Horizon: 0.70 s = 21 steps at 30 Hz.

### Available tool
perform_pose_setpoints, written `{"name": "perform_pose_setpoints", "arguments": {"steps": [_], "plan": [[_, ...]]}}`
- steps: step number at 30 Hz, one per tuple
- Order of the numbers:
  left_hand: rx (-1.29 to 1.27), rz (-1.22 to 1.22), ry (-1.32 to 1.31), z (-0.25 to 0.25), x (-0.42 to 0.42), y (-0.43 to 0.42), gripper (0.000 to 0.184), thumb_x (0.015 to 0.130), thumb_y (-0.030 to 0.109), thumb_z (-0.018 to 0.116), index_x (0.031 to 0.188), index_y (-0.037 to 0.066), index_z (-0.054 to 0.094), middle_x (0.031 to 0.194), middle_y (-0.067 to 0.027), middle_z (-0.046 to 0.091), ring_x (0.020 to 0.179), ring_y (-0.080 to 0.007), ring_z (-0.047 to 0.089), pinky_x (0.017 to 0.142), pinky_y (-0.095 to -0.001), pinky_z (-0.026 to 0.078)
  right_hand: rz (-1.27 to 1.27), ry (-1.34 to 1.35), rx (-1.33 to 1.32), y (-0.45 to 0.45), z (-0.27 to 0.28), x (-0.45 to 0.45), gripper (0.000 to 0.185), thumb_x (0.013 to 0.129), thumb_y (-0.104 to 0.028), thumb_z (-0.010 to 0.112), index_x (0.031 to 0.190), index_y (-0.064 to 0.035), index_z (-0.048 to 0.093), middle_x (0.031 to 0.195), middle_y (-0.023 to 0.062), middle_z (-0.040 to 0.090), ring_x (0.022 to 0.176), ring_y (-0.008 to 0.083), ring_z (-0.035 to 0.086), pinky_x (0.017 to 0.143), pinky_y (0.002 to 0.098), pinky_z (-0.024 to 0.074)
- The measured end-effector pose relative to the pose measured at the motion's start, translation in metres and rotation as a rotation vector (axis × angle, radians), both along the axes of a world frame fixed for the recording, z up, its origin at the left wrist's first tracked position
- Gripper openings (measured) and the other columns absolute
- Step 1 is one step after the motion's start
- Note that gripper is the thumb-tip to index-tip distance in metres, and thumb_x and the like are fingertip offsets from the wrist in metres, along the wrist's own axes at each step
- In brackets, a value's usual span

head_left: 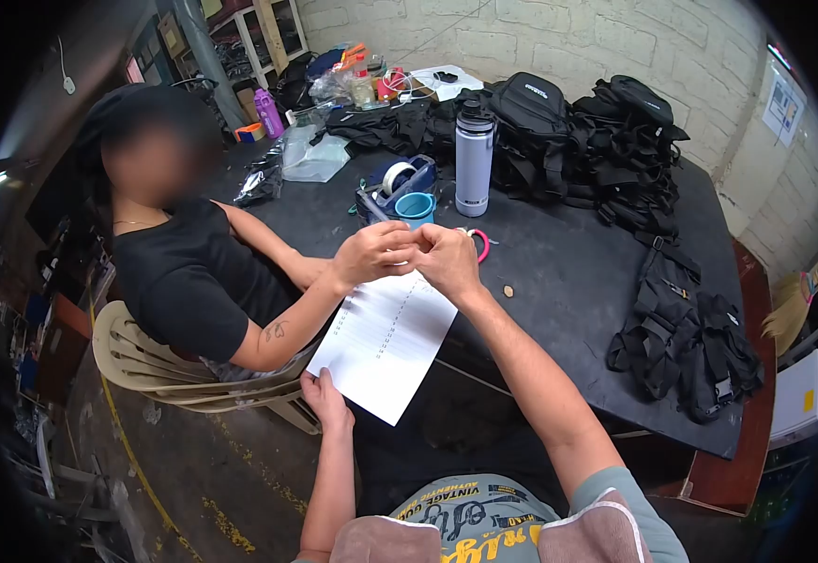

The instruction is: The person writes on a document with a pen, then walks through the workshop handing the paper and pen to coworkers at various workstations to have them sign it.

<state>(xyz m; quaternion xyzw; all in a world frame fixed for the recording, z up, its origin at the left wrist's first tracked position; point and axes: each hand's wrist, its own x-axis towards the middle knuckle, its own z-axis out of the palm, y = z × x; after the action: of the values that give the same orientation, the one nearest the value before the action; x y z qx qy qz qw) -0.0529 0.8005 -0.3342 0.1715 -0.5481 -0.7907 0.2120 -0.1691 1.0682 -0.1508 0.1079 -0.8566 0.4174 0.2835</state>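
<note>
My left hand [327, 402] grips the near left edge of a white paper sheet [407, 380], thumb on top. Rows of small dark marks run across the sheet, which is tilted at the table's edge. Over its far end my right hand [451, 266] is closed, fingertips bent and meeting the hand of a co-worker [376, 255]. Whatever lies between those fingertips is hidden or too small to make out. Just beyond the two hands are a blue cup [416, 208] and a pink ring-shaped handle [483, 246], partly covered by my right hand.
A seated person in black [184, 272] is at my left on a plastic chair [137, 352]. On the black table [559, 328] stand a lavender bottle [474, 164], a tape dispenser [397, 178], piled black bags [531, 113] and black straps [662, 310].
</note>
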Motion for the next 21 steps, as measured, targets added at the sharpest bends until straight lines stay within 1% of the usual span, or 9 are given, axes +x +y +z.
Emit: {"name": "perform_pose_setpoints", "arguments": {"steps": [2, 7, 11, 14, 15, 17, 18, 20, 21], "plan": [[0.005, 0.0, -0.009, 0.002, 0.0, 0.0, 0.03, 0.102, 0.003, 0.048, 0.131, -0.005, 0.044, 0.125, -0.0187, 0.06, 0.11, -0.023, 0.062, 0.095, -0.0352, 0.051, 0.06, -0.072, -0.046, -0.003, 0.011, 0.004, 0.027, 0.085, -0.035, 0.079, 0.082, -0.0079, 0.077, 0.068, 0.0068, 0.072, 0.059, 0.0185, 0.07, 0.055, 0.0312, 0.0523], [0.026, -0.044, -0.104, 0.023, 0.005, 0.004, 0.027, 0.103, 0.004, 0.049, 0.128, -0.005, 0.045, 0.123, -0.0178, 0.06, 0.109, -0.0224, 0.062, 0.095, -0.0355, 0.05, 0.158, -0.007, -0.019, -0.009, 0.023, -0.003, 0.03, 0.085, -0.037, 0.08, 0.08, -0.0076, 0.076, 0.066, 0.0054, 0.071, 0.057, 0.0146, 0.068, 0.052, 0.0299, 0.0491], [0.044, 0.015, 0.032, 0.006, 0.001, -0.003, 0.025, 0.104, 0.006, 0.049, 0.127, -0.003, 0.046, 0.124, -0.0167, 0.06, 0.11, -0.0219, 0.061, 0.095, -0.0347, 0.05, 0.194, -0.064, -0.062, -0.007, 0.013, -0.013, 0.032, 0.09, -0.038, 0.075, 0.08, -0.0071, 0.075, 0.066, 0.0066, 0.07, 0.057, 0.0187, 0.067, 0.053, 0.0327, 0.0488], [0.069, 0.017, 0.022, 0.007, 0.001, -0.005, 0.026, 0.104, 0.008, 0.049, 0.128, -0.001, 0.046, 0.125, -0.0151, 0.059, 0.112, -0.0217, 0.061, 0.096, -0.035, 0.05, 0.1, -0.086, -0.135, 0.006, -0.013, -0.023, 0.035, 0.096, -0.038, 0.066, 0.083, -0.007, 0.075, 0.07, 0.0086, 0.071, 0.061, 0.024, 0.068, 0.057, 0.0351, 0.0501], [0.074, 0.02, 0.019, 0.009, 0.001, -0.006, 0.026, 0.104, 0.008, 0.049, 0.128, -0.001, 0.046, 0.125, -0.0148, 0.059, 0.112, -0.0216, 0.06, 0.096, -0.0351, 0.05, 0.105, -0.088, -0.136, 0.012, -0.016, -0.021, 0.035, 0.096, -0.038, 0.066, 0.083, -0.007, 0.075, 0.07, 0.0086, 0.071, 0.061, 0.024, 0.068, 0.057, 0.0351, 0.0501], [0.108, -0.001, 0.042, 0.014, 0.003, -0.008, 0.028, 0.106, 0.016, 0.049, 0.129, 0.001, 0.047, 0.127, -0.0133, 0.058, 0.113, -0.023, 0.06, 0.097, -0.0356, 0.049, -0.081, -0.103, 0.021, 0.032, -0.024, -0.015, 0.032, 0.099, -0.034, 0.062, 0.094, -0.0052, 0.076, 0.083, 0.0069, 0.075, 0.076, 0.0229, 0.07, 0.069, 0.0341, 0.0523], [0.117, -0.004, 0.049, 0.015, 0.003, -0.008, 0.029, 0.106, 0.018, 0.049, 0.129, 0.001, 0.047, 0.128, -0.0129, 0.058, 0.114, -0.0233, 0.06, 0.098, -0.0357, 0.049, -0.077, -0.103, 0.022, 0.045, -0.032, -0.016, 0.032, 0.099, -0.034, 0.062, 0.094, -0.0052, 0.076, 0.083, 0.0069, 0.075, 0.076, 0.0229, 0.07, 0.069, 0.0341, 0.0523], [0.226, 0.022, 0.066, 0.017, 0.004, -0.009, 0.032, 0.106, 0.026, 0.048, 0.129, 0.003, 0.048, 0.126, -0.0116, 0.059, 0.111, -0.0233, 0.06, 0.095, -0.0358, 0.049, -0.091, 0.019, 0.212, 0.073, -0.056, -0.025, 0.028, 0.098, -0.033, 0.063, 0.103, -0.0082, 0.075, 0.109, 0.0086, 0.075, 0.104, 0.0294, 0.068, 0.088, 0.038, 0.0521], [0.325, 0.05, 0.076, 0.017, 0.005, -0.01, 0.035, 0.107, 0.031, 0.047, 0.13, 0.004, 0.048, 0.123, -0.0106, 0.06, 0.107, -0.023, 0.061, 0.093, -0.0358, 0.05, -0.088, 0.018, 0.211, 0.083, -0.063, -0.024, 0.028, 0.098, -0.033, 0.063, 0.103, -0.0082, 0.075, 0.109, 0.0086, 0.075, 0.104, 0.0294, 0.068, 0.088, 0.038, 0.0521]]}}
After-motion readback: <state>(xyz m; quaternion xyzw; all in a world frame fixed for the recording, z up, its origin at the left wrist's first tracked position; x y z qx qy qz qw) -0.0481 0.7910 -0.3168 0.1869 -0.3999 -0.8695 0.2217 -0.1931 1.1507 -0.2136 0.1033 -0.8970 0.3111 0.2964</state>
